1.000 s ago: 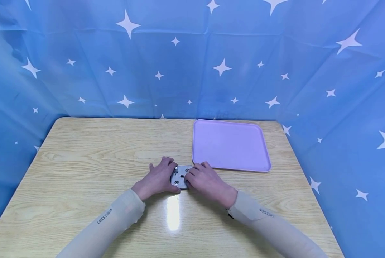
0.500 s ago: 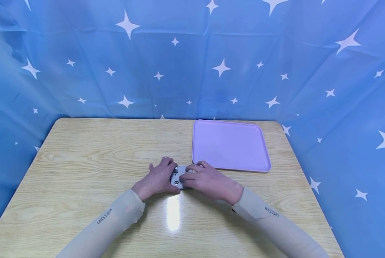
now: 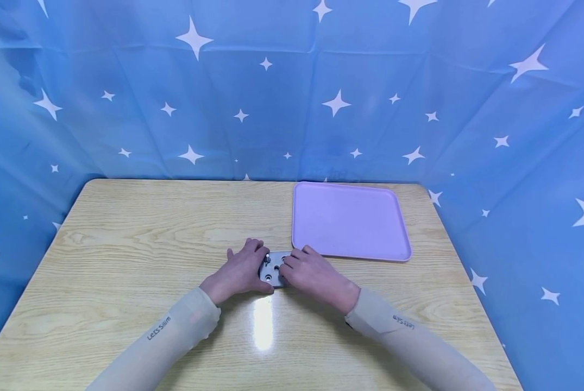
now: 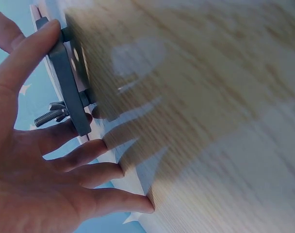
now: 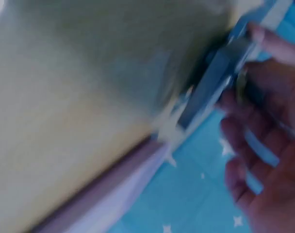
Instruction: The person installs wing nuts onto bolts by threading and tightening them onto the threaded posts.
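A flat grey metal plate (image 3: 274, 259) with several holes lies in front of me, raised off the table on short dark feet (image 4: 85, 97) in the left wrist view. My left hand (image 3: 239, 272) grips its left end between thumb and fingers. Near that end a threaded bolt with a wing nut (image 4: 58, 109) sticks up from the plate. At the right end, my right hand (image 3: 316, 278) has curled fingers, pinching a small fastener (image 5: 241, 86) at the plate. It is blurred and mostly hidden by the fingers, so its exact kind is unclear.
A shallow purple tray (image 3: 350, 220) stands behind and to the right of the plate, close to my right fingertips. The wooden table (image 3: 150, 233) ends at a blue curtain (image 3: 292, 108) with white stars, at the back and sides.
Half a second ago my right fingers reached farther left over the plate; now they are drawn back and curled at its right end, as a second ago. Left hand and plate stay put.
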Available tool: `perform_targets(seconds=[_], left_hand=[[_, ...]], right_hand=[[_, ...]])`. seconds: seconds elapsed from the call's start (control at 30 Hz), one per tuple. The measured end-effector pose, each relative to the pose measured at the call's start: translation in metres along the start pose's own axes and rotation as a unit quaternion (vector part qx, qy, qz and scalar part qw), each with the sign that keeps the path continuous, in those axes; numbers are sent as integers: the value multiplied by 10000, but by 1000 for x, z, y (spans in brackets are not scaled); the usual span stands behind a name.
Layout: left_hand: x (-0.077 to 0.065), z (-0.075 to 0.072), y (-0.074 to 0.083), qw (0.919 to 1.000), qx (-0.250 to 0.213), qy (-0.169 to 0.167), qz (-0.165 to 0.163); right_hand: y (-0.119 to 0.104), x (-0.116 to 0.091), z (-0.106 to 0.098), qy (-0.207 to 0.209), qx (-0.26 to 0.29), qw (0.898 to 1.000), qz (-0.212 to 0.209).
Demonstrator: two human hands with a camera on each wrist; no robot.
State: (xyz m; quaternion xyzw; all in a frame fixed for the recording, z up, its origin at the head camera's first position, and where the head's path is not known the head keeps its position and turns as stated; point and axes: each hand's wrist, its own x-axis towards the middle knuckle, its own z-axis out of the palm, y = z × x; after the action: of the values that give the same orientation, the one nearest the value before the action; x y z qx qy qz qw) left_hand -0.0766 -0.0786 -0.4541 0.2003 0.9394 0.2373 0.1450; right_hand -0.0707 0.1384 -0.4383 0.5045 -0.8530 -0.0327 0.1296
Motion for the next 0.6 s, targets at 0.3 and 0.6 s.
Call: perform_targets(seconds=[0.3,0.6], left_hand=[[-1,0,1,9999,10,76,76],[0,0,1,10000,-12,17,9]], right_hand=[[-4,0,-5,-254,793,9941,699],[12,-7,-17,-624,408,9948,-695]])
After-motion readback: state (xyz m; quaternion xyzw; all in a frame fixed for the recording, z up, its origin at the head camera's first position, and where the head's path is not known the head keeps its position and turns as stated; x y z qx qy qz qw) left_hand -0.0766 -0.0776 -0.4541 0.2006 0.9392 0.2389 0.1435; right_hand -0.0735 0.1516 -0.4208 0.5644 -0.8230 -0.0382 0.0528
